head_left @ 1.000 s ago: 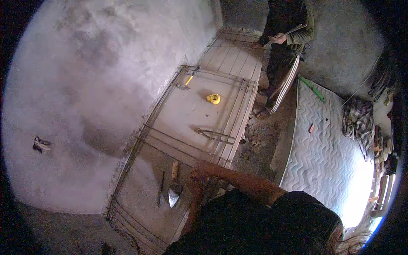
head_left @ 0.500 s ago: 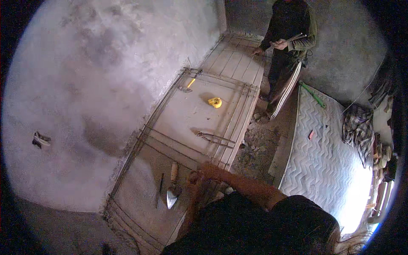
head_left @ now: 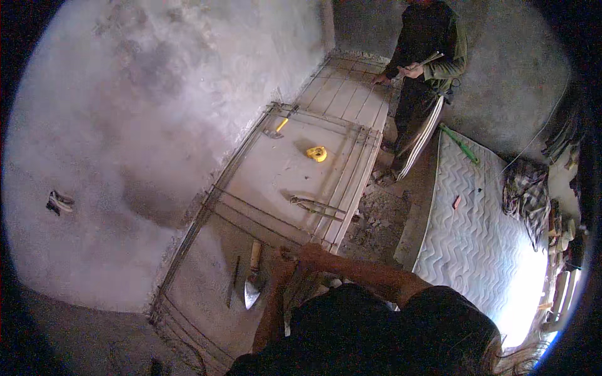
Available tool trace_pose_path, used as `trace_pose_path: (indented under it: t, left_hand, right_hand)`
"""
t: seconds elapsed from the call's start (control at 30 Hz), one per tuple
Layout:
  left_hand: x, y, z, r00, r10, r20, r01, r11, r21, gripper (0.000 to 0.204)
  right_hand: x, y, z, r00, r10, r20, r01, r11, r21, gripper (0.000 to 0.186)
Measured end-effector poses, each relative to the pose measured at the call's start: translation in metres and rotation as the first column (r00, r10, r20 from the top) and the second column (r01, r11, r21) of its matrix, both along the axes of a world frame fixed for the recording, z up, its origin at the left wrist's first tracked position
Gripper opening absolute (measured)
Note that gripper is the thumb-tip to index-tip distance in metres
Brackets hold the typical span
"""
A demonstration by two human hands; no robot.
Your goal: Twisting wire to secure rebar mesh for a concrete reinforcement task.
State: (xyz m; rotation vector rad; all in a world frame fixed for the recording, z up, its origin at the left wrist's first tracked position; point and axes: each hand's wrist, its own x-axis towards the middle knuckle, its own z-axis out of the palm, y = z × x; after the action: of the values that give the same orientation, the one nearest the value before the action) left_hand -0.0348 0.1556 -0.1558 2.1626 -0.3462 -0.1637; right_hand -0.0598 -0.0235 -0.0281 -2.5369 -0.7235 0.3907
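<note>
My left hand [head_left: 283, 266] and my right hand [head_left: 309, 255] are close together over the near right side of a long board platform, beside the thin steel bars [head_left: 266, 227] crossing it. Both hands' fingers look curled, but shadow hides what they hold, if anything. Left of my left hand lies a trowel [head_left: 252, 291] with a wooden handle, and beside that a thin dark rod [head_left: 233, 282]. Just beyond my hands, long-handled pincers [head_left: 318, 207] rest on the boards. Farther off sit a yellow tape measure [head_left: 316, 153] and a hammer [head_left: 278, 128] with a yellow handle.
A co-worker [head_left: 426, 56] stands at the far end, holding thin rods [head_left: 431, 58], one hand down by the platform. Rubble [head_left: 382, 216] covers the floor to the right. A pale mattress [head_left: 464, 219] lies beyond it, with a green tool [head_left: 459, 144] on top. A plastered wall [head_left: 125, 125] borders the left.
My hands have moved slightly apart, the left one a little leftward and the right one a little rightward. The tools on the boards lie where they were.
</note>
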Motion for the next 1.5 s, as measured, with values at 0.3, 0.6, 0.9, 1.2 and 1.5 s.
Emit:
trace_pose_path:
  t: [0.3,0.6,0.9,1.2,1.5]
  left_hand:
    - [0.016,0.016,-0.055,0.999,-0.019,0.025,0.021,0.998,-0.058,0.029]
    - [-0.001,0.037,-0.109,0.863,-0.13,0.489,0.041,0.981,0.189,0.033]
    - [0.017,-0.036,-0.071,0.936,-0.177,0.305,0.096,0.96,0.263,0.037]
    - [-0.01,-0.004,0.008,0.926,0.041,-0.376,-0.039,0.999,0.014,0.039]
    - [-0.031,-0.023,0.055,0.987,-0.133,-0.093,0.144,0.982,0.121,0.037]
  right_hand:
    - [0.032,0.034,-0.097,0.998,-0.051,-0.026,0.047,0.989,-0.143,0.029]
    - [0.036,0.019,-0.108,0.972,-0.137,-0.188,0.073,0.947,-0.312,0.043]
    - [-0.005,0.019,-0.049,0.649,-0.181,-0.739,0.687,0.558,0.466,0.04]
    - [-0.006,-0.01,-0.021,0.827,-0.21,-0.522,0.39,0.882,0.264,0.037]
    - [0.017,-0.01,0.009,0.936,0.193,0.294,-0.158,0.978,-0.138,0.02]
